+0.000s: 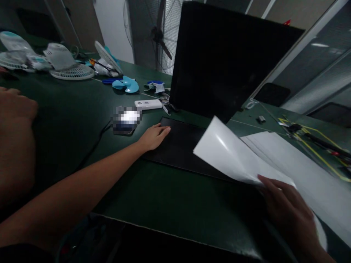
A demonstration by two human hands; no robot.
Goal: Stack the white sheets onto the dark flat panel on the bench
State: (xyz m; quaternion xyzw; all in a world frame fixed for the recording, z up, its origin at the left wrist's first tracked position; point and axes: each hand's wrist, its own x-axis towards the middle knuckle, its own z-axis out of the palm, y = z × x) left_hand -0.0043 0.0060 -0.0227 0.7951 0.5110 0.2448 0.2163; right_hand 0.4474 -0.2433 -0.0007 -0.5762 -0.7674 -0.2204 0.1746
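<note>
A glossy white flexible sheet (233, 157) bends upward, its left end lifted over part of a flat black rectangular mat (183, 146), which lies on the dark green tabletop (153, 197).

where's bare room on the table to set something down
Bare tabletop lies between the black mat and near edge, and between the white fan grille and black cable. Crowded: fan parts back left, papers right.

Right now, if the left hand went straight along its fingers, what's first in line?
Probably the lower part of the upright black panel, after the left hand slides over the black mat; depth is unclear.
</note>
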